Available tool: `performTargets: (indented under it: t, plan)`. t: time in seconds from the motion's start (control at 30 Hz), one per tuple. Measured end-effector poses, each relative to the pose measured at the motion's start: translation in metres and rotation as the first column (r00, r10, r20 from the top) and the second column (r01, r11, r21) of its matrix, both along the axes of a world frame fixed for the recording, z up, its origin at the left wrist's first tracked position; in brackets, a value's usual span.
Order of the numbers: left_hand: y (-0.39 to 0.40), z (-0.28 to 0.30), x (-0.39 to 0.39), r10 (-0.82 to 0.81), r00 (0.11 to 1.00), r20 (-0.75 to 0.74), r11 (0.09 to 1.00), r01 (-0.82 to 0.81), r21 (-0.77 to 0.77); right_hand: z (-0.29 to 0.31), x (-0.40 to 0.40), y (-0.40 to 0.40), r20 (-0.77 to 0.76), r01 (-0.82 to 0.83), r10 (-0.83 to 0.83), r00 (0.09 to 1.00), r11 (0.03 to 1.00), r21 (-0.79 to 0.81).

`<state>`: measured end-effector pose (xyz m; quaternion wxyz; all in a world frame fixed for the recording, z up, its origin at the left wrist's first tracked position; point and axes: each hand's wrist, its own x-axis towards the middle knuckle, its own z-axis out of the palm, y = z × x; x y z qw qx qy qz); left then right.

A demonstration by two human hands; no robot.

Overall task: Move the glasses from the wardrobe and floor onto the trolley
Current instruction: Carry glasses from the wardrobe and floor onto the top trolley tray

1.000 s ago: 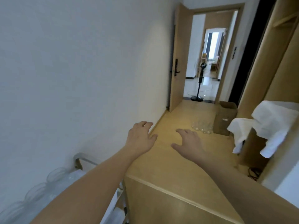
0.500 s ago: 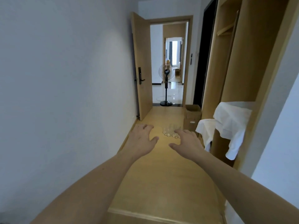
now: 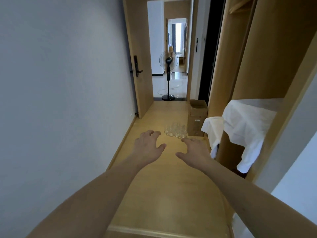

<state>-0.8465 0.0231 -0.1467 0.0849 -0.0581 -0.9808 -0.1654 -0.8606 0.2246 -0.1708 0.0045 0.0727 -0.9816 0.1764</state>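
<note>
Wooden floor with glasses, a box and a fan; a cloth-covered wardrobe shelf

A light wooden floor point(image 3: 168, 186) runs from the bottom of the frame up the middle to an open doorway. Just above centre, a cluster of clear glasses point(image 3: 175, 130) stands directly on it, just beside and to the left of an open cardboard box point(image 3: 197, 117) that also stands on the floor, against the wardrobe side. Past the doorway, in the upper middle, the floor turns to glossy pale tile point(image 3: 169, 88), where a black pedestal fan point(image 3: 168, 78) stands on its round base. At the right of the frame, a wardrobe shelf point(image 3: 267, 103) carries a white cloth point(image 3: 243, 124) that hangs over its front edge.
</note>
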Motion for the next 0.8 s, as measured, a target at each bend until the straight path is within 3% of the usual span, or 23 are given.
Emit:
performTargets:
  t: [0.2, 0.8]
  plan:
    - [-0.023, -0.021, -0.070, -0.036, 0.998, 0.047, 0.999, 0.037, -0.033, -0.019, -0.056, -0.028, 0.054, 0.035, -0.037, 0.998, 0.999, 0.039]
    - [-0.134, -0.042, -0.299, -0.122, 0.983, 0.140, 0.991, 0.113, 0.072, -0.035, -0.245, -0.129, 0.130, 0.219, -0.218, 0.967, 0.976, 0.009]
